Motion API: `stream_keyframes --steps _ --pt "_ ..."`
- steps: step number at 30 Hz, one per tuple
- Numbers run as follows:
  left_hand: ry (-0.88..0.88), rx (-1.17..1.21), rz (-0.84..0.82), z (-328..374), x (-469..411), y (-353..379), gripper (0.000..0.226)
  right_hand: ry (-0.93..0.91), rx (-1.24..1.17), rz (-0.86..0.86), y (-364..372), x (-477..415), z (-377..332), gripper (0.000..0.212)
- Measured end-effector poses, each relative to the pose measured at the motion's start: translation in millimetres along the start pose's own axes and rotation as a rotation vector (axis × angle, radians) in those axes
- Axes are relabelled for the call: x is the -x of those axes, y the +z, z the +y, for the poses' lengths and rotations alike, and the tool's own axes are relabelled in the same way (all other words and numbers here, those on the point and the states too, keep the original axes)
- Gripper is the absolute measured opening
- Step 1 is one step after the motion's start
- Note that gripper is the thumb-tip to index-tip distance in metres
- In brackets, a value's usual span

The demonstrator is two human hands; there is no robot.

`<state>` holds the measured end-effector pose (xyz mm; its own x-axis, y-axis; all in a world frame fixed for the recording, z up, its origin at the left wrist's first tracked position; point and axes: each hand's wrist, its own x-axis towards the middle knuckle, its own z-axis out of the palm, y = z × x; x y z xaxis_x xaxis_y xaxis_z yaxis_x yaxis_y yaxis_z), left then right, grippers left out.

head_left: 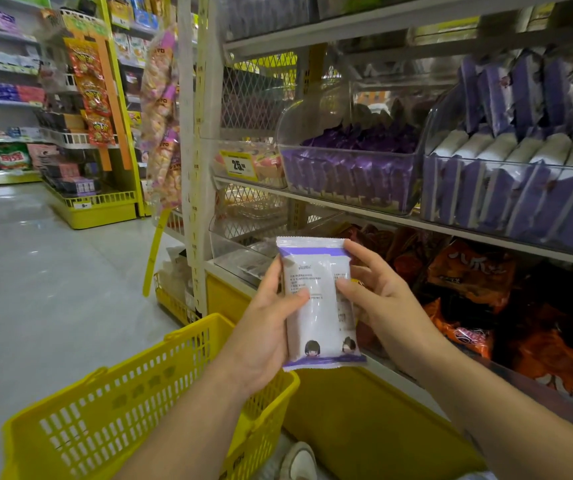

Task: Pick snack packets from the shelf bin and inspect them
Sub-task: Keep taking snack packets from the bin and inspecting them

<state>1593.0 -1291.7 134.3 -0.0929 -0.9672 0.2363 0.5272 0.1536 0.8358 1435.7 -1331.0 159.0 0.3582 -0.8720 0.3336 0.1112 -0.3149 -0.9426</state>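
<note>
I hold a white and purple snack packet [319, 306] upright in front of me, its printed back side facing me. My left hand [267, 327] grips its left edge, thumb across the front. My right hand [378, 299] pinches its right edge with thumb and fingers. On the shelf above right stands a clear bin [513, 188] packed with similar white and purple packets. A second clear bin [351, 174] to its left holds darker purple packets.
A yellow shopping basket [132, 410] hangs low at my left forearm. Orange and red snack bags [479, 271] fill the lower shelf on the right. A price tag [238, 163] marks a bin at the shelf's left end. An aisle floor stretches off left.
</note>
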Motion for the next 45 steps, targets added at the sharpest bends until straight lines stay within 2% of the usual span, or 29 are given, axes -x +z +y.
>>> stream_keyframes --steps 5,7,9,11,15,21,25,30,34,45 --pt "0.048 -0.108 0.065 -2.9 -1.5 -3.1 0.059 -0.098 0.152 -0.061 -3.0 2.4 -10.2 0.046" --pt "0.057 -0.167 0.085 -3.4 -1.4 -4.6 0.060 -0.152 0.191 -0.056 -1.6 4.5 -11.2 0.054" --pt "0.056 -0.187 0.092 -3.9 -1.5 -5.9 0.059 -0.162 0.183 -0.044 -1.5 5.0 -10.4 0.065" --pt "0.055 -0.186 0.097 -4.3 -1.4 -6.1 0.058 -0.157 0.141 -0.062 -1.1 4.9 -10.6 0.066" --pt "0.051 -0.109 0.125 -5.8 -2.0 -7.4 0.051 -0.170 0.105 -0.138 3.0 5.0 -15.6 0.038" --pt "0.025 0.173 0.177 -0.6 -4.1 -10.0 0.045 -0.049 0.041 -0.256 -0.4 9.6 -20.8 0.047" --pt "0.022 0.213 0.222 5.1 -4.7 -15.6 0.050 0.032 0.114 -0.312 -4.3 12.8 -20.8 0.054" --pt "0.033 0.243 0.261 8.8 -5.0 -15.5 0.045 0.124 0.117 -0.308 -12.5 13.8 -15.9 0.043" --pt "0.019 0.278 0.254 8.8 -5.5 -13.7 0.045 0.156 0.088 -0.248 -13.1 14.4 -5.1 0.047" --pt "0.003 0.371 0.229 6.6 -4.2 -7.4 0.055 -0.046 0.360 -0.090 4.7 24.8 13.1 0.073"
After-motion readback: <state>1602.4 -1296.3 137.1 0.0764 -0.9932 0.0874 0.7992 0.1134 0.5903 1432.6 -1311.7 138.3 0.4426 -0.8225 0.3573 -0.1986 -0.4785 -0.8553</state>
